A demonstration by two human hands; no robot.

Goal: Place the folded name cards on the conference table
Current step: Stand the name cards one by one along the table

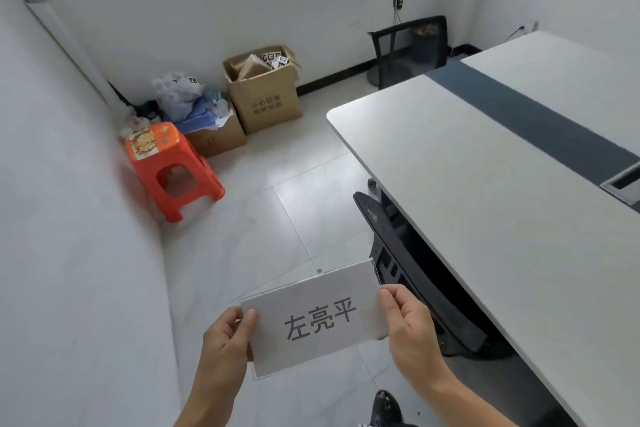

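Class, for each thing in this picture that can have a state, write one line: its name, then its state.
name card: held over the floor, print facing the camera
left hand: grip on card's left edge
right hand: grip on card's right edge
tall cardboard box: flaps open
conference table: no card visible

Left hand [227,336], right hand [410,321] raised, fingers pinched.

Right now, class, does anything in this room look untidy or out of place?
Yes: the corner clutter. An open cardboard box overflows with paper scraps, and plastic bags are heaped beside it behind the orange stool.
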